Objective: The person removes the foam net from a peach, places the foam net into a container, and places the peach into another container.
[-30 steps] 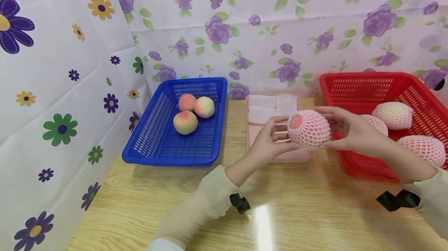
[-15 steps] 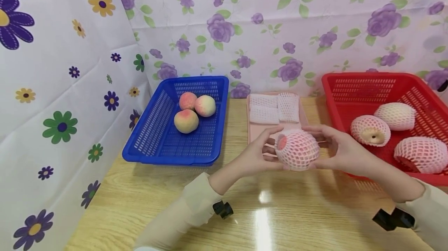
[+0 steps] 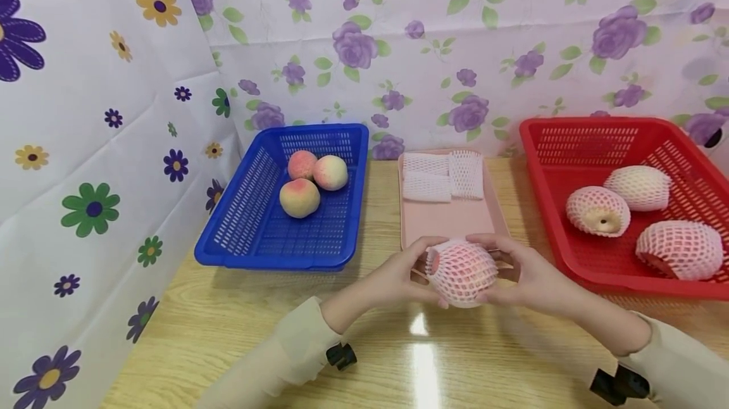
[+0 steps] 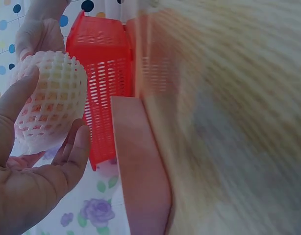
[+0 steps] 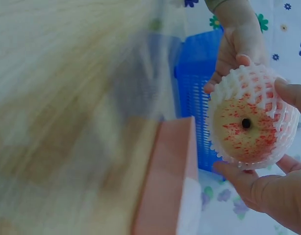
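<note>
A peach in a pink-white foam net (image 3: 462, 275) is held above the table's front part, just before the pink tray (image 3: 447, 222). My left hand (image 3: 401, 277) grips its left side, thumb and fingers curved round the net. From the right, my right hand (image 3: 529, 279) grips it too. In the right wrist view, the peach's bare end (image 5: 241, 129) shows red speckles and a dark stem hollow, framed by the net's edge. The left wrist view shows the net (image 4: 55, 98) stretched over the fruit. Several flat white foam nets (image 3: 426, 186) lie at the tray's back.
At left, a blue basket (image 3: 273, 261) holds three bare peaches (image 3: 299, 198). The red basket (image 3: 612, 261) at right holds three fruits in foam nets (image 3: 680, 249). Flowered cloth (image 3: 353, 92) hangs behind the wooden table (image 3: 228, 333).
Both hands have brought the netted peach toward me and somewhat left, from over the tray to in front of it. The right arm no longer covers the netted fruits in the red basket.
</note>
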The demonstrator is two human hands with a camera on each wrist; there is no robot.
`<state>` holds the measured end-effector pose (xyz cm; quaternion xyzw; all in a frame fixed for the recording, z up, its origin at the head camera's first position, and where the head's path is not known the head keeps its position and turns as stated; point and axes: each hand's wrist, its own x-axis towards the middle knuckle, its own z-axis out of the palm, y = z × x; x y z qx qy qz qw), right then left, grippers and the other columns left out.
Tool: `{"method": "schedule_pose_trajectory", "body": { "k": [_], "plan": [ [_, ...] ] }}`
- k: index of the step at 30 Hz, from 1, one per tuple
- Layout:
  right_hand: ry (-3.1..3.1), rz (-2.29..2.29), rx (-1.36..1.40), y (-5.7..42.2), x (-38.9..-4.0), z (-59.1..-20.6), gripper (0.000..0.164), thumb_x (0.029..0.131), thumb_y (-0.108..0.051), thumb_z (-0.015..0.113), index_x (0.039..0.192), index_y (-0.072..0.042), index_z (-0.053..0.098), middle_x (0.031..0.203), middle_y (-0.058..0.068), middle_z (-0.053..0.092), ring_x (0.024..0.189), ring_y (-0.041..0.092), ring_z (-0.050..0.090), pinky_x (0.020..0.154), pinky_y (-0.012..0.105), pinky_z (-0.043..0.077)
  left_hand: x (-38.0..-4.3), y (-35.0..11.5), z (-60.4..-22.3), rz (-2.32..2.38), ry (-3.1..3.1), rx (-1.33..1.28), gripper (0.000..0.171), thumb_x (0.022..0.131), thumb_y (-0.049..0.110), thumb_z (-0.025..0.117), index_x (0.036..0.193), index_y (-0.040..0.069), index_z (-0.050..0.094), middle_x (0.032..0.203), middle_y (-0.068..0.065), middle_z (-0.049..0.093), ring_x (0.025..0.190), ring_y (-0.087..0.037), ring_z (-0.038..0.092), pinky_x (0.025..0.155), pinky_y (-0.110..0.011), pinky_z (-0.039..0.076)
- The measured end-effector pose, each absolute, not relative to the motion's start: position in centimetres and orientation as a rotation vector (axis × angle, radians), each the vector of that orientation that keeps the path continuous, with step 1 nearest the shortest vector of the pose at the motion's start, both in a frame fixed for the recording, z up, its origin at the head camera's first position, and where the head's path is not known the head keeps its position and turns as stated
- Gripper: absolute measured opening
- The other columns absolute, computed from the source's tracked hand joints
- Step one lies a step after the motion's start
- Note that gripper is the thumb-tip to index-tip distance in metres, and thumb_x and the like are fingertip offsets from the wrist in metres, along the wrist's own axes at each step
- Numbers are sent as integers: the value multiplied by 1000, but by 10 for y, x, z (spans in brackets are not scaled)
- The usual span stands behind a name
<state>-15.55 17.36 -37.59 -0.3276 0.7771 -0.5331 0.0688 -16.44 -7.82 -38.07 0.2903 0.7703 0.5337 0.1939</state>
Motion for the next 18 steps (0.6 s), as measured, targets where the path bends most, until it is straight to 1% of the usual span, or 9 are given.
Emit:
{"method": "schedule_pose_trajectory", "body": {
  "k": [2, 4, 7, 12, 18],
  "plan": [
    [2303, -1635, -988, 171, -154, -381, 68, 74, 2, 78, 133, 2, 44, 121, -16, 52, 102, 3, 54, 84, 20, 54, -163, -80, -384, 1505, 2132, 799, 87, 71, -2, 80, 143, 12, 34, 118, -20, 57, 96, -9, 60, 85, -23, 55],
    [2285, -1649, -972, 169, -153, -385, 68, 73, 2, 78, 132, 3, 45, 119, -14, 53, 101, 4, 54, 84, 20, 54, -161, -81, -387, 1523, 2092, 778, 87, 70, -5, 80, 143, 10, 33, 121, -21, 55, 97, -12, 61, 86, -25, 55],
    [2304, -1626, -947, 167, -151, -391, 68, 72, -2, 80, 131, 1, 46, 117, -5, 54, 100, 6, 54, 84, 21, 54, -159, -82, -392, 1541, 2043, 749, 86, 70, -7, 78, 142, 9, 34, 125, -21, 52, 96, -13, 61, 86, -27, 56],
    [2357, -1538, -932, 164, -149, -398, 68, 71, -10, 83, 130, -1, 49, 116, 9, 55, 100, 8, 53, 83, 25, 55, -155, -83, -400, 1496, 2033, 691, 84, 71, -5, 79, 141, 9, 35, 127, -17, 50, 94, -10, 59, 86, -25, 55],
    [2402, -1475, -930, 162, -144, -407, 68, 70, -16, 84, 127, -2, 51, 114, 9, 57, 99, 8, 54, 80, 27, 56, -152, -84, -406, 1394, 2073, 668, 81, 72, -2, 80, 139, 8, 36, 126, -13, 51, 95, -8, 57, 86, -18, 53]
  ]
}}
